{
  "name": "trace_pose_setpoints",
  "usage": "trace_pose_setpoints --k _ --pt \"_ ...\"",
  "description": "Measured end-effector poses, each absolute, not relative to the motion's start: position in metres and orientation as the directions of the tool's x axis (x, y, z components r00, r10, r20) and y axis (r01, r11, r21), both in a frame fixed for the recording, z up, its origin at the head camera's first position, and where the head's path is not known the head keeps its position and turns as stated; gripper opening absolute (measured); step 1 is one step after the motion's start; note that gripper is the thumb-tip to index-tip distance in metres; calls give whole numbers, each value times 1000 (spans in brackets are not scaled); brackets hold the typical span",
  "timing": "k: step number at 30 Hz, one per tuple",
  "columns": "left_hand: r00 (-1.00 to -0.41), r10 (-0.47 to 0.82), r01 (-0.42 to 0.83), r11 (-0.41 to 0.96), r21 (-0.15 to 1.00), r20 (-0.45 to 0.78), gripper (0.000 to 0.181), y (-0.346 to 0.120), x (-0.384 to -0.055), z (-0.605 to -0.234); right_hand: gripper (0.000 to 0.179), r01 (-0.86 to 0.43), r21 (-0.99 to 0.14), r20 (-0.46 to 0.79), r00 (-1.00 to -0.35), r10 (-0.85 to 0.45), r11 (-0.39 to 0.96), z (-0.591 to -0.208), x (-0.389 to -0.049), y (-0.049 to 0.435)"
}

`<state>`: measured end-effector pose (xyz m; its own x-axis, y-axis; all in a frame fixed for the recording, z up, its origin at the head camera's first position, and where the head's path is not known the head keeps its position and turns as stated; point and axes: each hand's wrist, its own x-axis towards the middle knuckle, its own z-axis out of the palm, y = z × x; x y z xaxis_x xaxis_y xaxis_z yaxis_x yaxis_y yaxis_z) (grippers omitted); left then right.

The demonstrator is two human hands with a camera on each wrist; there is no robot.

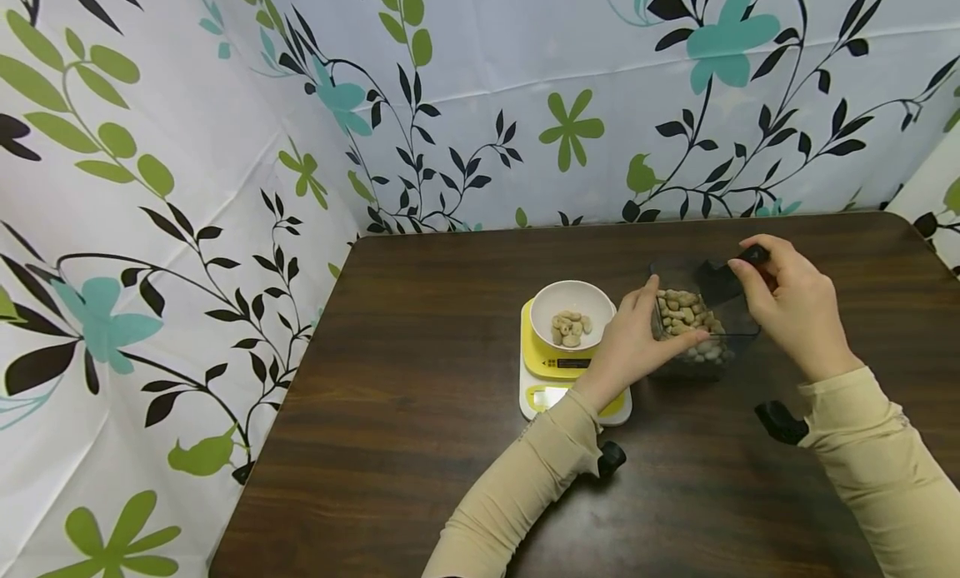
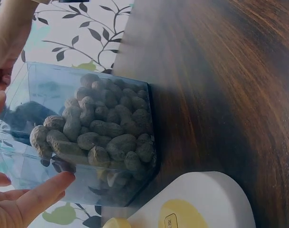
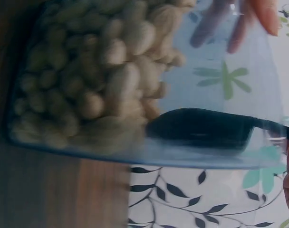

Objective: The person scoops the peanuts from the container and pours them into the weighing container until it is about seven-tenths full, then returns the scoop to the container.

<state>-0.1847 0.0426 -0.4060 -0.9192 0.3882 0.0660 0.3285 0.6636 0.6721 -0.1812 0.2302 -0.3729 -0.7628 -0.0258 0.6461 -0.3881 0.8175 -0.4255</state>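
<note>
Hands either side of a tub of peanuts, scoop dipping in

Right hand (image 1: 795,299) pinches the handle of a black scoop (image 1: 722,283) at the far right of a clear container (image 2: 54,76). Left hand (image 1: 637,332) lies against the container's left and near sides, fingers and thumb outstretched on the wall rather than curled around it.

What matters most, by my reading, is the scoop's line: its long axis slopes from the handle, up and right, down and left to the blade inside the container, beside the heap of peanuts (image 1: 678,310). Whether the blade touches the nuts, or carries any, I cannot tell.

Left of the container, a white bowl (image 1: 558,299) with a few peanuts in it sits on a yellow-and-white scale (image 1: 540,361). The left hand is the nearer one to it, its wrist crossing the scale's right edge in the head view.

Container and scale stand near each other on a dark wood-grain counter (image 1: 420,395), with leaf-patterned cloth (image 1: 480,145) hanging behind and to the left.
</note>
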Motion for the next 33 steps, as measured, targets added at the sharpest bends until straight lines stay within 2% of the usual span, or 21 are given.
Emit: trace_pose_setpoints --k 5,11,17,26,33 --pt "-919 389 326 652 685 67 89 42 -184 -405 28 -375 -469 547 -834 -71 800 -385 -183 236" --pt "-917 391 333 651 682 74 89 42 -184 -403 27 -311 -569 436 -899 -42 761 -386 -182 241" --pt "-922 381 319 656 684 64 89 43 -183 -405 30 -267 -603 397 -918 -8 752 -386 -183 243" --pt "-926 374 311 667 677 58 89 44 -181 -406 43 -128 -695 316 -938 141 708 -394 -186 246" --pt "-923 378 320 655 685 71 88 43 -181 -405 42 -146 -721 323 -936 143 677 -395 -187 248"
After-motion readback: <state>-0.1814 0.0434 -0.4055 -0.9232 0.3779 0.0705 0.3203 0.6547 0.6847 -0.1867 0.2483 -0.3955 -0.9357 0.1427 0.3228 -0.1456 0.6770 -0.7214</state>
